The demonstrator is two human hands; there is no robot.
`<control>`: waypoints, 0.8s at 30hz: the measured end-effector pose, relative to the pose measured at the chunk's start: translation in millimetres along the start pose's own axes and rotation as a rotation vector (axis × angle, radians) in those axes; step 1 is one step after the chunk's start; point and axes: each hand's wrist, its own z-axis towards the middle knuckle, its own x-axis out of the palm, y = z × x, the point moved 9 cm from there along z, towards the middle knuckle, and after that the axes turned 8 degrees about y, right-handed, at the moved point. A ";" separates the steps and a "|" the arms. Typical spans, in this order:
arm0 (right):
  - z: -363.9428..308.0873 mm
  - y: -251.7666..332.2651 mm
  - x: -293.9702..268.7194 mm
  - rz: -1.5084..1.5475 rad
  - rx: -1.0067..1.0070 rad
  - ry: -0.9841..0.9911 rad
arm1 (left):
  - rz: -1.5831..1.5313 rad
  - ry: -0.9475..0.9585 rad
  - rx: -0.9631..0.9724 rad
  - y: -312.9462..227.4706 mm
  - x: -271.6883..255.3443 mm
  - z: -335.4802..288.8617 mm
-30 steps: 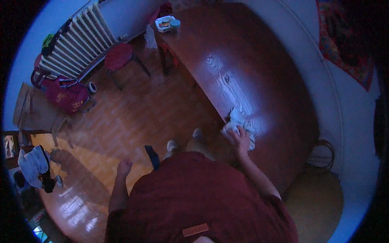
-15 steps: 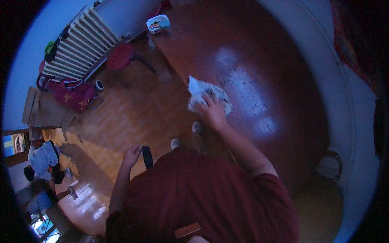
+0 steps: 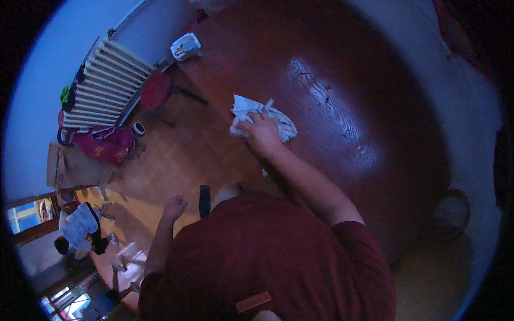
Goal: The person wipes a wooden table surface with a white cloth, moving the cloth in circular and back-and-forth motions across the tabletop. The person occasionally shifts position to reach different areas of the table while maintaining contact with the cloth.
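My right hand (image 3: 261, 134) presses down on a crumpled white cloth (image 3: 284, 126) with dark markings, its fingers bent over it. The cloth lies at the left edge of a dark reddish-brown tabletop (image 3: 316, 198). Streaky, shiny reflections show on the top, to the right of the cloth. My left hand (image 3: 175, 207) hangs low at my left side, fingers curled in, with nothing visible in it. Beside it, apart from the hand, hangs a dark strap (image 3: 204, 200).
A white container (image 3: 186, 47) with small items stands at the table's far left. Beyond are a red stool (image 3: 156, 91), a white radiator (image 3: 110, 85) and a maroon bag (image 3: 110, 145). Another person (image 3: 80, 227) is at lower left. A round-rimmed object (image 3: 451, 215) sits at right.
My right hand and the cloth have shifted left, toward the table edge. The whole view has turned slightly. My left hand stays low and curled, farther from the strap.
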 end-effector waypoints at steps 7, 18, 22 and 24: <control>-109.2 -55.7 -15.5 0.019 0.045 -0.068 | -0.287 -0.038 0.108 -83.4 -31.0 27.2; -23.2 -64.8 -46.0 -0.137 0.262 -0.104 | -0.179 0.146 0.011 22.0 11.5 47.2; 10.2 -65.7 -41.8 -0.096 0.295 -0.080 | -0.054 0.152 0.031 12.4 -22.7 62.0; -18.5 -69.8 -27.8 -0.144 0.253 -0.092 | 0.017 0.031 0.166 -1.4 -39.3 72.2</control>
